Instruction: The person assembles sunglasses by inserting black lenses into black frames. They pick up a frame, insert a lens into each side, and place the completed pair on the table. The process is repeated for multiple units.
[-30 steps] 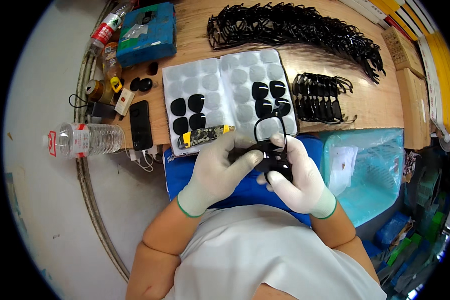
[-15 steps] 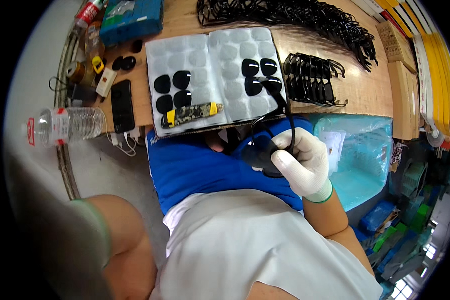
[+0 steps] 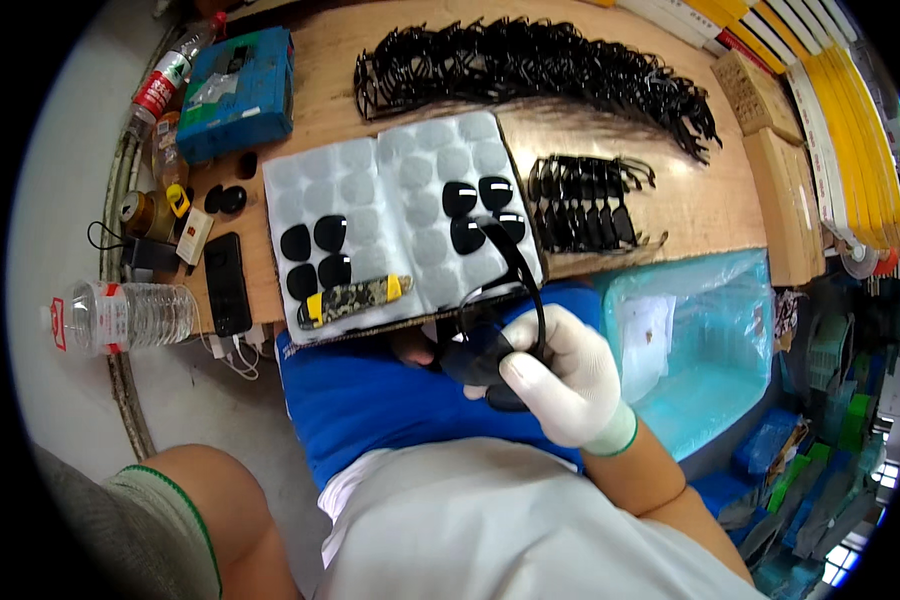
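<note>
In my right hand (image 3: 565, 375), in a white knitted glove, is a pair of black sunglasses (image 3: 477, 352). Thumb and fingers pinch them near a hinge, over my lap; one temple rises over the tray's edge. My left hand (image 3: 120, 520), in a gloved cuff, is raised at the lower left with its fingers out of sight. Ahead lies a pale grey tray (image 3: 425, 215) with round pockets. Dark lenses (image 3: 331, 234) lie on its left half and more dark lenses (image 3: 460, 198) on its right. A camouflage-and-yellow utility knife (image 3: 355, 302) rests along its near left edge.
Right of the tray stands a row of black frames (image 3: 585, 205); a longer pile of frames (image 3: 530, 70) lies behind. At left are a phone (image 3: 228, 285), water bottle (image 3: 135, 316) and blue case (image 3: 238, 95). A blue plastic-lined bin (image 3: 700, 370) stands right; cardboard boxes (image 3: 780, 190) border the table.
The view has shifted, so the table and tray sit lower in the picture. My left glove shows lower and sharper at the left. My right hand keeps hold of the sunglasses.
</note>
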Tool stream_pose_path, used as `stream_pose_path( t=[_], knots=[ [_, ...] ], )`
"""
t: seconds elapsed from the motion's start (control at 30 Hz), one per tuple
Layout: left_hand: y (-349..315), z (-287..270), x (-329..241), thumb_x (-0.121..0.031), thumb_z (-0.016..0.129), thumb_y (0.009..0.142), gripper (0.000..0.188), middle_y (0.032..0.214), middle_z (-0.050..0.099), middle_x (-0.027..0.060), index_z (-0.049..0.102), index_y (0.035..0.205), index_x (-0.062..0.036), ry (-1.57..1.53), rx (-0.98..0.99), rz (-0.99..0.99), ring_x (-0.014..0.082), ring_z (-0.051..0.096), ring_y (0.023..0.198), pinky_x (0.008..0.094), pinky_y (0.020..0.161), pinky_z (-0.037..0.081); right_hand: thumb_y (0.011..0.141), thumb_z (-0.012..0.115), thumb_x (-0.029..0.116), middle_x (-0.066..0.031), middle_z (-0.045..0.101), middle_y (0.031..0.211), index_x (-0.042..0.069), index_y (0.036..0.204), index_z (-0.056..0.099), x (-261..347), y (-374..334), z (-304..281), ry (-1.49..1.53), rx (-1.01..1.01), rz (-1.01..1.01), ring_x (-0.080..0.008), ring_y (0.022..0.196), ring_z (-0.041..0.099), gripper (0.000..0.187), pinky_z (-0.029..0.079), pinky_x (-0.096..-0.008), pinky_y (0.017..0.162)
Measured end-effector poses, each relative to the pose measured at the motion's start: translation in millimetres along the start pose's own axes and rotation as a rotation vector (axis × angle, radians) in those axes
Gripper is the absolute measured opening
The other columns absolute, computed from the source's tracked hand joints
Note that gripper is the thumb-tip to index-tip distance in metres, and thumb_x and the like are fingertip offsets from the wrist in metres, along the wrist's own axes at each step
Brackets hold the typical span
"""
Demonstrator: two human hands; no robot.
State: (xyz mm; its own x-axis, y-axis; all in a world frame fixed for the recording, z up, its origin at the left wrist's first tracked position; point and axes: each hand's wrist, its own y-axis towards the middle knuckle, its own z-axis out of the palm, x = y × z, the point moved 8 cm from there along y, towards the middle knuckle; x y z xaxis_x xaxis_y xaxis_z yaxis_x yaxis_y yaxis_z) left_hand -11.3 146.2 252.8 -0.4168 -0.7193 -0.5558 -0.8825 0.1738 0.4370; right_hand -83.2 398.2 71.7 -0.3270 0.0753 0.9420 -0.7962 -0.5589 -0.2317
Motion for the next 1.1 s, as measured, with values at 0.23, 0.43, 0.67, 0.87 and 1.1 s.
stream_pose_path(
  t=[0.23,0.43,0.67,0.87,1.1],
  knots=[
    [-7.5,19.1,17.1,-0.021,0.076,0.088,0.046,0.108,0.060,0.0109,0.059,0.127,-0.0032,0.002,0.002,-0.051,0.0139,0.063,0.087,0.0282,0.074,0.054,0.104,0.046,0.004,-0.0186,0.068,0.104,-0.002,0.114,0.040,1.7,4.2,-7.6,0.176,-0.025,-0.078,-0.0172,0.093,0.068,0.013,0.057,-0.0303,0.083],
    [-16.1,9.9,12.5,-0.023,0.075,0.090,0.045,0.111,0.059,0.0121,0.059,0.127,-0.0038,0.005,0.034,-0.078,0.0145,0.064,0.087,0.0284,0.074,0.054,0.102,0.047,-0.001,-0.0213,0.070,0.106,-0.004,0.114,0.041,13.5,-10.1,-11.0,0.155,-0.117,-0.080,-0.0197,0.092,0.069,0.014,0.057,-0.0350,0.086],
    [3.7,3.3,5.7,-0.025,0.074,0.092,0.044,0.114,0.058,0.0135,0.059,0.128,-0.0045,-0.033,0.061,0.002,0.0152,0.065,0.088,0.0288,0.074,0.055,0.094,0.057,-0.002,-0.0222,0.064,0.110,-0.006,0.116,0.047,2.0,-0.8,-11.7,0.207,-0.118,-0.080,-0.0236,0.087,0.069,0.025,0.060,-0.0487,0.080],
    [21.6,19.3,-3.8,-0.027,0.073,0.094,0.044,0.117,0.057,0.0146,0.059,0.129,-0.0051,-0.148,0.108,0.031,0.0158,0.066,0.089,0.0290,0.074,0.056,0.100,0.056,0.005,-0.0122,0.073,0.095,-0.004,0.108,0.057,2.8,-2.5,-8.8,0.095,-0.037,-0.089,-0.0093,0.082,0.063,0.012,0.052,-0.0239,0.074],
    [-42.2,149.0,33.3,-0.016,0.077,0.087,0.041,0.106,0.066,0.0135,0.063,0.120,0.0043,-0.727,0.141,-0.433,0.0136,0.065,0.075,0.0285,0.066,0.053,0.100,0.055,0.009,-0.0074,0.075,0.089,-0.003,0.115,0.065,-1.5,-5.3,16.3,0.002,0.212,-0.046,-0.0098,0.077,0.066,0.022,0.054,-0.0252,0.072]
  ],
)
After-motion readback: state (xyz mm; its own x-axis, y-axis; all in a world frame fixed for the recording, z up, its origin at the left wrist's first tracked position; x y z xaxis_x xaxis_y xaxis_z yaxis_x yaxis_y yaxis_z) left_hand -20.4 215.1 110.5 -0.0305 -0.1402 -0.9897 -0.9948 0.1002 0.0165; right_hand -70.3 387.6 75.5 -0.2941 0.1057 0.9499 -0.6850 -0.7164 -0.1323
